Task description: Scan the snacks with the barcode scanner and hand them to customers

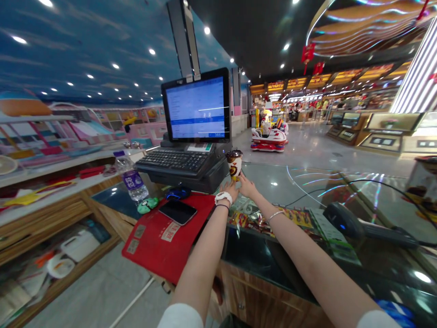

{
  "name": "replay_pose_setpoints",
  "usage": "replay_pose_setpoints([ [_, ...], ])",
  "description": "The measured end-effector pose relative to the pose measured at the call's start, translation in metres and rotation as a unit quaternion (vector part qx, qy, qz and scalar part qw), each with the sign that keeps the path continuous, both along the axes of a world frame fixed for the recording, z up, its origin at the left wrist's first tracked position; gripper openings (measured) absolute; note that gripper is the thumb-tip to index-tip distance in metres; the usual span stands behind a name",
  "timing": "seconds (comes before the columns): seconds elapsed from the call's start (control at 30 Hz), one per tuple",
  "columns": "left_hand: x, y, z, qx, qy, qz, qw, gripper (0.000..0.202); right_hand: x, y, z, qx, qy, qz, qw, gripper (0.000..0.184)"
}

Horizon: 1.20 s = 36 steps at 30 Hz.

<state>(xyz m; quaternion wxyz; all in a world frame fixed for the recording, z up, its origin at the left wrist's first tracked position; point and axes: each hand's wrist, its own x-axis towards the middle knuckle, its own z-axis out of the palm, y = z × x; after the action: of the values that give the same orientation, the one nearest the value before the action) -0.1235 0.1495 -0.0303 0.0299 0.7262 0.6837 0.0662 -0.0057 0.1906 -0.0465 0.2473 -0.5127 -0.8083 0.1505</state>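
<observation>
A small paper cup [235, 165] with a dark lid and a brown-and-white print stands on the glass counter [307, 182] beside the till. Both my arms reach forward to it. My left hand [229, 187], with a white watch on the wrist, touches the cup's base from the left. My right hand [247, 187], a thin bracelet on its wrist, touches the base from the right. The fingers of both hands curl round the bottom of the cup.
A till screen [197, 105] and keyboard [174, 161] stand left of the cup. A red folder [160, 241] carries a phone [177, 212]; a mouse [177, 193] and a water bottle [132, 180] lie near. A barcode scanner [344, 218] sits at right.
</observation>
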Motion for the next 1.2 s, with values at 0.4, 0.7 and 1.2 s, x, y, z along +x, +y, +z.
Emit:
replay_pose_setpoints([
  [0.4,-0.007,0.022,-0.005,0.012,0.004,0.005,1.000,0.059,-0.004,0.006,0.001,-0.014,-0.017,-0.002,1.000,0.072],
  [0.7,-0.005,-0.002,0.009,0.049,0.004,0.015,0.999,0.056,0.015,-0.025,0.009,0.094,-0.029,-0.053,0.994,0.073],
  [1.2,0.043,-0.077,0.046,0.058,-0.025,-0.048,0.997,0.059,0.089,-0.117,0.061,0.136,-0.085,0.020,0.987,0.072],
])
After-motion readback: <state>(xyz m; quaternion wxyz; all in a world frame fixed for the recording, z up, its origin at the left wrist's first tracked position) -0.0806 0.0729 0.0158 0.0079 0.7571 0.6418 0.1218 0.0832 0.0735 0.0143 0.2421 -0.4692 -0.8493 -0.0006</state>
